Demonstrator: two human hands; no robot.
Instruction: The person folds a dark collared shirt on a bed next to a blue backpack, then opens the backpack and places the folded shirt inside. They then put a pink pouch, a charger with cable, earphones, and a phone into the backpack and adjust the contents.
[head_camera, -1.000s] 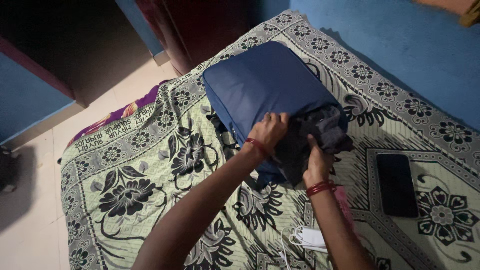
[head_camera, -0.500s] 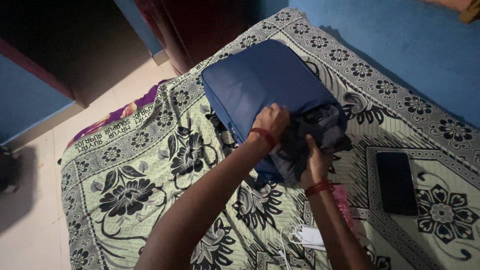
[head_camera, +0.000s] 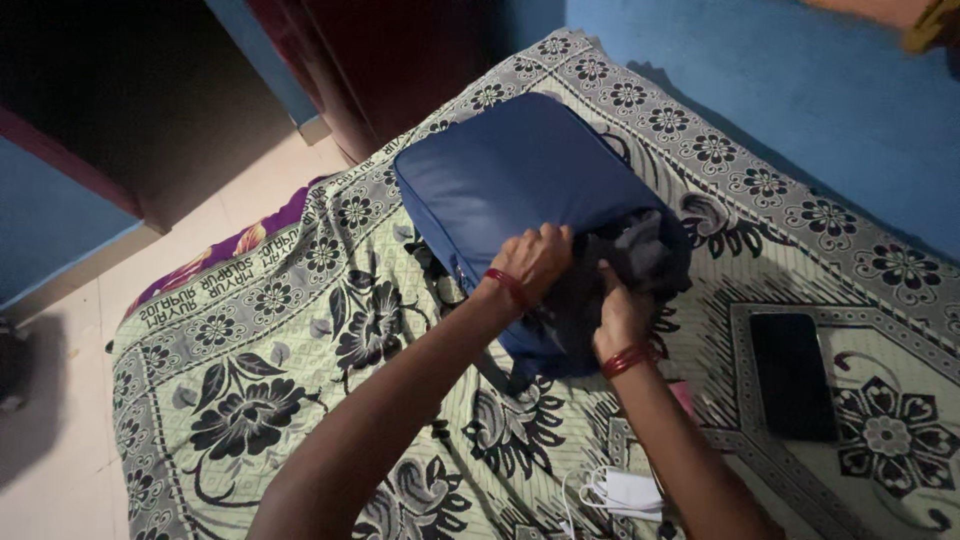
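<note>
A navy blue zippered bag (head_camera: 510, 175) lies on a bed under a green floral bedspread (head_camera: 250, 380). At its near right corner the bag is open, and dark grey cloth (head_camera: 640, 250) bulges out. My left hand (head_camera: 535, 262) grips the bag's open edge, fingers curled over it. My right hand (head_camera: 620, 315) is pushed against the grey cloth at the opening, its fingers partly hidden in the fabric. Red bangles circle both wrists.
A black phone (head_camera: 795, 375) lies on the bedspread to the right. A white charger with cable (head_camera: 620, 492) sits near my right forearm. A blue wall (head_camera: 800, 90) runs behind the bed, and pale floor (head_camera: 60, 440) shows at left. Purple cloth (head_camera: 230, 245) peeks out at the bed edge.
Both hands have shifted slightly along the bag's opening, pressing the grey cloth further in. The bag itself has stayed in place.
</note>
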